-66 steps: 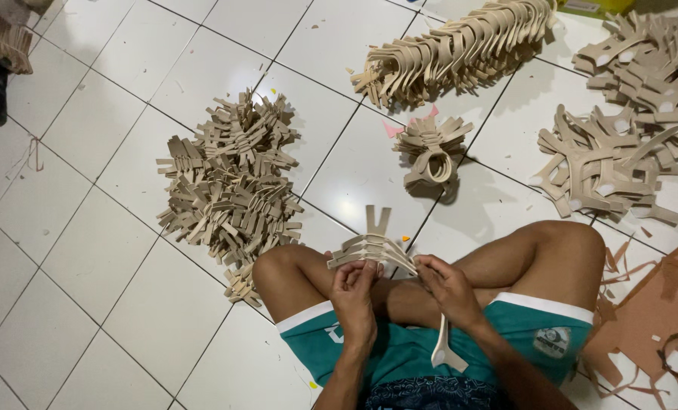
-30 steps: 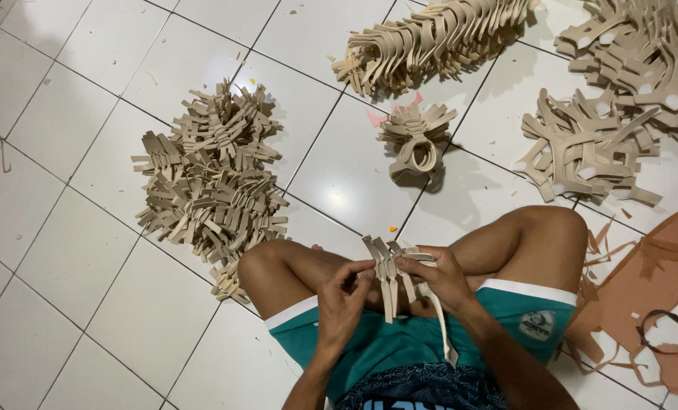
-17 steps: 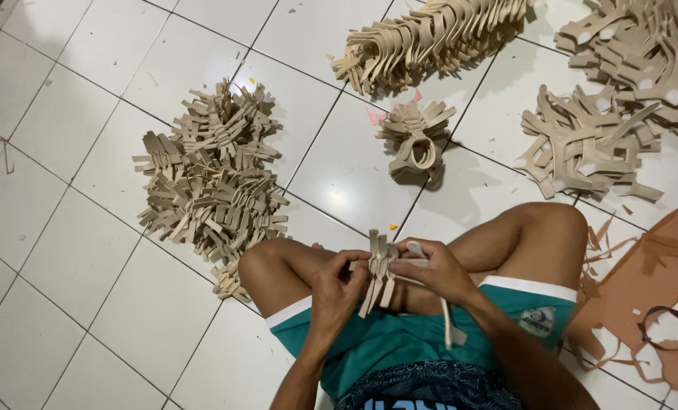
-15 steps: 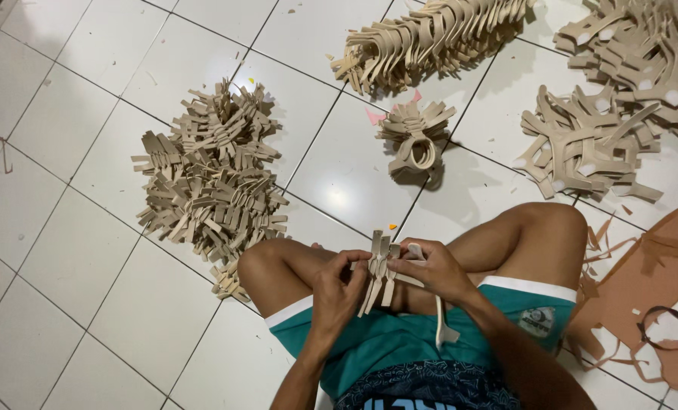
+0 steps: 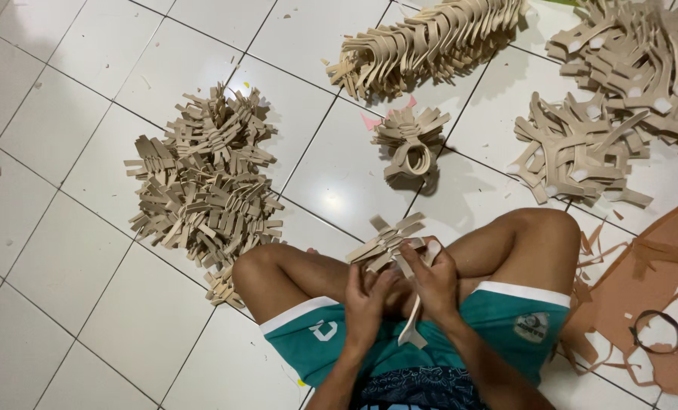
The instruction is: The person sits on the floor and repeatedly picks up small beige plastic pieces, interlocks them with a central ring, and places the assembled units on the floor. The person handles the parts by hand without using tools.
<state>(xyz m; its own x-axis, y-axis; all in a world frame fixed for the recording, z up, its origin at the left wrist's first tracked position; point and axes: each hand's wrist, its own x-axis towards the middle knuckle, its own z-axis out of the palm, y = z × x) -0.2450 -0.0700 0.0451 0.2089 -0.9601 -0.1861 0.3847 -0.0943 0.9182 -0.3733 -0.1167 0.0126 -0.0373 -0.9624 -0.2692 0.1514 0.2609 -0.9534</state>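
Two hands hold one bundle (image 5: 390, 244) of tan strips over the lap. Left hand (image 5: 367, 304) grips it from below; right hand (image 5: 431, 278) pinches it and a long strip (image 5: 415, 319) hanging down. I think it's best to keep the ends even and squeeze tight, so none slip onto the floor (image 5: 339, 178).

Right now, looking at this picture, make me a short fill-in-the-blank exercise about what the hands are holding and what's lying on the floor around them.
1. The left hand and right hand together hold a small bundle of tan strips above the person's crossed ____.
2. The shorts are ____ with white hems.
3. The large pile of bundles lies on the white ____ floor.
4. A loose strip hangs down from the ____ hand.

Missing words: legs; teal; tiled; right
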